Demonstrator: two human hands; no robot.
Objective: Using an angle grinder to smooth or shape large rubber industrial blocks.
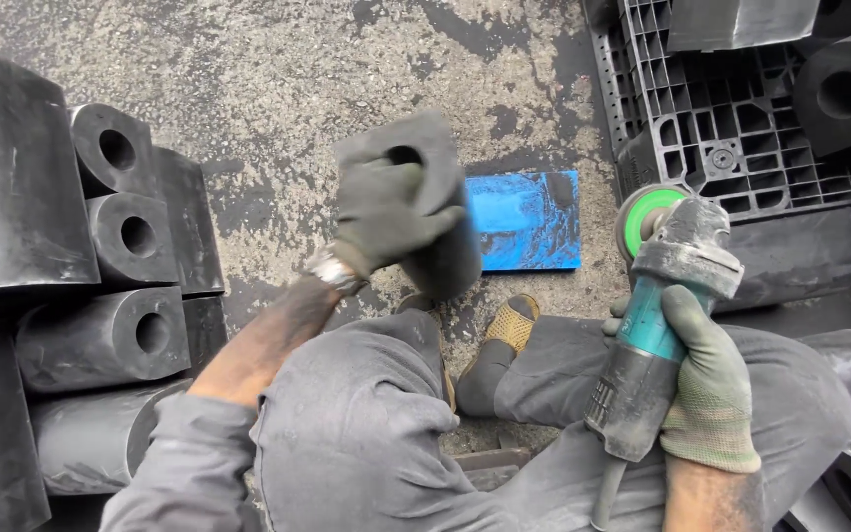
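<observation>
The black rubber block with a round bore (435, 212) is held up over a blue plastic slab (527, 220) on the stained concrete floor (278, 69), the gloved left hand (391, 212) with its fingers closed around it. The right hand (706, 379) grips a teal angle grinder with a green disc (662, 286) (disc near the knee). One-handed, the block could slip, and the disc could catch cloth.

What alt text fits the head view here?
A seated person's gloved left hand grips a black rubber block while the gloved right hand holds an angle grinder. Similar blocks lie stacked alongside.
</observation>
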